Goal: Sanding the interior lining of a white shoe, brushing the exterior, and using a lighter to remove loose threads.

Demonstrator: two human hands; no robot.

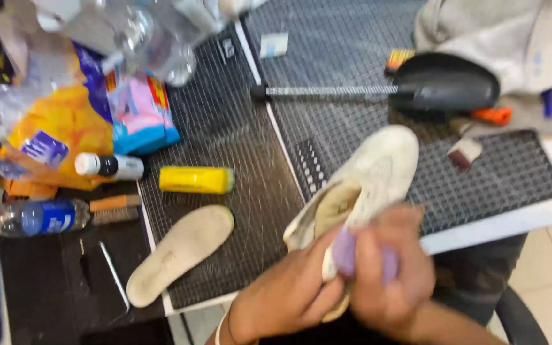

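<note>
Midway through cleaning, insole point(180, 253) already out to the left, dirty cream shoe point(372, 176) raised above the near mat point(237, 134) edge, heel clasped in left hand point(289, 297), right hand point(394, 281) fingers closed on a purple cloth point(346, 252), grime remaining, motion-blurred

The off-white low shoe point(372, 172) looks like matt, scuffed cloth, and the loose cream insole point(180, 252) beside it is dull and slightly rough. The dark gridded cutting mat point(237, 134) has a smooth sheen, while the black shoe tree point(445, 83) is glossy plastic on a coiled metal rod point(327, 91).
</note>
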